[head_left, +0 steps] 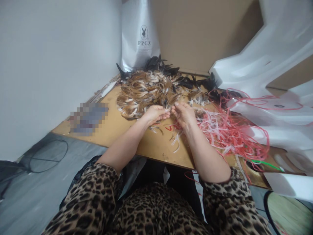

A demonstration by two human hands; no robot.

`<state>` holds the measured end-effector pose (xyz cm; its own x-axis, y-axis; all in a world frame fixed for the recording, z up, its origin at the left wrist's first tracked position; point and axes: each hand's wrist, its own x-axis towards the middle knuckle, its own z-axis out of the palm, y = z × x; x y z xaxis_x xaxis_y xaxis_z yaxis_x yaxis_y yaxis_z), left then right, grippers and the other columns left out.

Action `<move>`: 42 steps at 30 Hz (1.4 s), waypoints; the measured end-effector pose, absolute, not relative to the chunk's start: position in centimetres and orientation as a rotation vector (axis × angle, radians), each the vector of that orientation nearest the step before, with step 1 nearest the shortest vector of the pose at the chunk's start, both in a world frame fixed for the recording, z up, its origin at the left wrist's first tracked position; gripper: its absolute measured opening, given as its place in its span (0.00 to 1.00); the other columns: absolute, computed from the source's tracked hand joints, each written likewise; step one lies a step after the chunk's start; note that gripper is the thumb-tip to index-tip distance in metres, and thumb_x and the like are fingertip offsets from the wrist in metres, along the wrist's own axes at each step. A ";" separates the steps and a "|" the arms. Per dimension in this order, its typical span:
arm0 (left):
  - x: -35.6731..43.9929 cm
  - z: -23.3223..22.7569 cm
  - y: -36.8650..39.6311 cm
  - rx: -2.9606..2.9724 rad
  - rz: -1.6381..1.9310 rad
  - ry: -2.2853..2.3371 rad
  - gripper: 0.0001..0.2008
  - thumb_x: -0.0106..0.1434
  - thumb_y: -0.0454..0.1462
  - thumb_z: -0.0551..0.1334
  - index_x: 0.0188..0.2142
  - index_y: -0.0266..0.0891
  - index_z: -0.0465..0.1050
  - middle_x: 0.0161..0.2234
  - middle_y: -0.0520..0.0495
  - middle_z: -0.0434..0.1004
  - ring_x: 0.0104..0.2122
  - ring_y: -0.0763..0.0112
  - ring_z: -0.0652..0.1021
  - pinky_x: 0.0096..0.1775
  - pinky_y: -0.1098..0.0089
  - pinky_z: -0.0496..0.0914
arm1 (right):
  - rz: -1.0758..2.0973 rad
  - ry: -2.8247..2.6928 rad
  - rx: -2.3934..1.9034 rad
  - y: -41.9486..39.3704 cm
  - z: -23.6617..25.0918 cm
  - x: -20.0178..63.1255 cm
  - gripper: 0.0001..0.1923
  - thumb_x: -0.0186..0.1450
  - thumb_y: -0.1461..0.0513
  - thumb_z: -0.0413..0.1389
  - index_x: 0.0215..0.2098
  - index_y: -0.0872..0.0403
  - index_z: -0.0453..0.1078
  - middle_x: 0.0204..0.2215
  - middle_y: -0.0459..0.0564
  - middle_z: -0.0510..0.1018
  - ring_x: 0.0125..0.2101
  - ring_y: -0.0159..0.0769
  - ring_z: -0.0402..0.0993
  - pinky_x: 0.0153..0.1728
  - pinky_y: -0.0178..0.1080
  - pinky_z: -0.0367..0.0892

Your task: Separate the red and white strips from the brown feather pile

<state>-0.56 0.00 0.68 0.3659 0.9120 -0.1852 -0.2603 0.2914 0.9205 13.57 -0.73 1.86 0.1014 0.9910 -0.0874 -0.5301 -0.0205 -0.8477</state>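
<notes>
My left hand (156,114) and my right hand (183,113) meet at the near edge of a heap of brown feathers (141,93). Both are closed in a pinch, fingertips almost touching. Between them shows a brown feather (168,100), its lower end hidden by the fingers. Dark feathers (160,63) lie along the back of the heap. Below my hands a few loose pale feather bits (176,140) are scattered on the brown tabletop (156,148). Right of my right hand spreads a tangle of pink and white strips (230,133).
A silver-grey bag (139,19) with a rabbit logo stands behind the heap. White sheeting (269,68) hangs at the right, with red cord (264,102) over it. A pixelated patch (89,119) covers something at the table's left. A wire hoop (49,156) is down on the left.
</notes>
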 end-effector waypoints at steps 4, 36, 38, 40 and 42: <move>-0.7 0.6 0.2 0.950 0.966 0.833 0.06 0.54 0.31 0.64 0.26 0.27 0.70 0.23 0.47 0.74 0.20 0.82 0.73 0.26 0.80 0.66 | 1.411 -0.735 -0.862 -0.8 1.9 13.6 0.11 0.47 0.64 0.65 0.24 0.55 0.67 0.19 0.41 0.75 0.22 0.24 0.72 0.24 0.26 0.70; 0.2 0.8 -0.4 1.321 0.987 0.939 0.06 0.56 0.31 0.60 0.23 0.30 0.69 0.20 0.47 0.74 0.20 0.77 0.75 0.23 0.78 0.67 | 0.880 -1.335 -1.144 -0.9 0.6 13.7 0.12 0.48 0.55 0.63 0.17 0.55 0.71 0.14 0.41 0.68 0.19 0.26 0.60 0.21 0.31 0.56; 0.2 0.8 -0.5 1.321 0.975 0.921 0.06 0.56 0.32 0.61 0.24 0.30 0.70 0.21 0.46 0.75 0.20 0.77 0.75 0.24 0.77 0.67 | 0.926 -1.321 -1.140 -0.9 0.7 13.8 0.12 0.48 0.56 0.64 0.17 0.55 0.70 0.13 0.41 0.67 0.18 0.25 0.59 0.21 0.31 0.56; 0.1 1.0 -0.5 1.311 0.950 0.897 0.06 0.55 0.33 0.62 0.25 0.29 0.71 0.23 0.44 0.76 0.20 0.77 0.75 0.25 0.77 0.68 | 0.969 -1.309 -1.126 -1.0 0.9 13.9 0.12 0.47 0.56 0.64 0.16 0.55 0.70 0.13 0.40 0.67 0.18 0.25 0.59 0.21 0.31 0.56; -0.1 1.2 -0.6 1.295 0.910 0.858 0.06 0.54 0.33 0.63 0.26 0.29 0.72 0.25 0.43 0.77 0.22 0.77 0.76 0.26 0.77 0.69 | 1.009 -1.305 -1.103 -1.0 1.1 14.1 0.13 0.46 0.56 0.65 0.16 0.55 0.69 0.14 0.40 0.67 0.18 0.24 0.59 0.22 0.31 0.56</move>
